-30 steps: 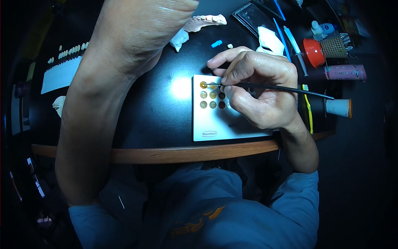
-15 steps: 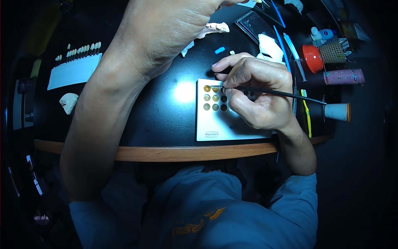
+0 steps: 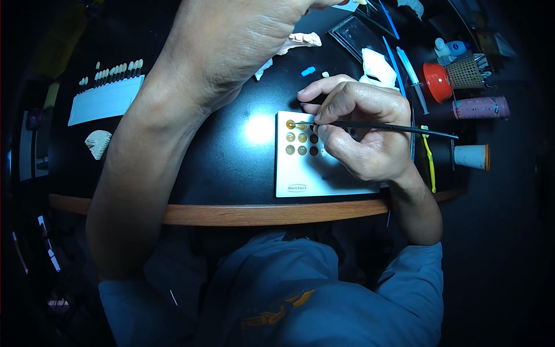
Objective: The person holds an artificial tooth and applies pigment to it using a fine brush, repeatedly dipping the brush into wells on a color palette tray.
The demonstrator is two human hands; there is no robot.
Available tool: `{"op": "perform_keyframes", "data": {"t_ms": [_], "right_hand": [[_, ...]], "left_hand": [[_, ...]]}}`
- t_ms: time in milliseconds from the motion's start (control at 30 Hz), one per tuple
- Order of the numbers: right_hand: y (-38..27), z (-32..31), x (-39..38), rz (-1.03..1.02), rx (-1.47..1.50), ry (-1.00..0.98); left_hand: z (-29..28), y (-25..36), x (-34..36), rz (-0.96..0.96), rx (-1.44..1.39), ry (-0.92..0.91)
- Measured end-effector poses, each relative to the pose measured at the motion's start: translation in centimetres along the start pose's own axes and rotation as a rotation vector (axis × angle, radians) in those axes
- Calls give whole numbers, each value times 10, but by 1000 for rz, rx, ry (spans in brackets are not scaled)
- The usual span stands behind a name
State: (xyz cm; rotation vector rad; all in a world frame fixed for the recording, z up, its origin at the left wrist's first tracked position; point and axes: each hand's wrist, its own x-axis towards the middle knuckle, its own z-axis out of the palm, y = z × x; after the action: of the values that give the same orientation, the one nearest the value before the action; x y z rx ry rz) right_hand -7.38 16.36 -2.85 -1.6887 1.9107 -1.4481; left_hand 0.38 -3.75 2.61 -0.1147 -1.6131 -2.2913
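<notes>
My right hand (image 3: 364,127) is closed in a pinch around a thin black-handled brush (image 3: 399,126). The brush tip points left, at the far-left well of a white mixing palette (image 3: 324,181). Rows of round wells with amber, brownish and dark contents show on the palette; my fingers cover part of them. My left hand (image 3: 248,46) is raised high at the top of the view. The upper edge cuts off most of its fingers, so its grip is hidden. Beyond it lies a pinkish dental model (image 3: 303,40), partly covered by that hand.
Tooth shade tabs stand in a pale holder (image 3: 104,101) at left, near a ridged cream block (image 3: 97,144). Far right are a red bowl (image 3: 437,82), a pink cylinder (image 3: 481,107), a white cup (image 3: 471,157), a syringe (image 3: 413,78) and a yellow toothbrush (image 3: 428,159). White tissue (image 3: 378,67) lies behind my right hand.
The back end of the brush handle has risen slightly in the view, while its tip stays at the same palette well. The whole scene has shifted a little; my left hand keeps its place.
</notes>
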Motion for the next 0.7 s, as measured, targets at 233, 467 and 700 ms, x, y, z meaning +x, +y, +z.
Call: {"op": "perform_keyframes", "data": {"t_ms": [233, 467, 700], "right_hand": [[0, 1, -2, 27, 27, 39], [1, 4, 0, 40, 33, 60], [-5, -2, 1, 20, 44, 76]], "left_hand": [[1, 1, -1, -11, -30, -43], [-13, -17, 4, 143, 125, -104], [-17, 0, 6, -58, -96, -155]]}}
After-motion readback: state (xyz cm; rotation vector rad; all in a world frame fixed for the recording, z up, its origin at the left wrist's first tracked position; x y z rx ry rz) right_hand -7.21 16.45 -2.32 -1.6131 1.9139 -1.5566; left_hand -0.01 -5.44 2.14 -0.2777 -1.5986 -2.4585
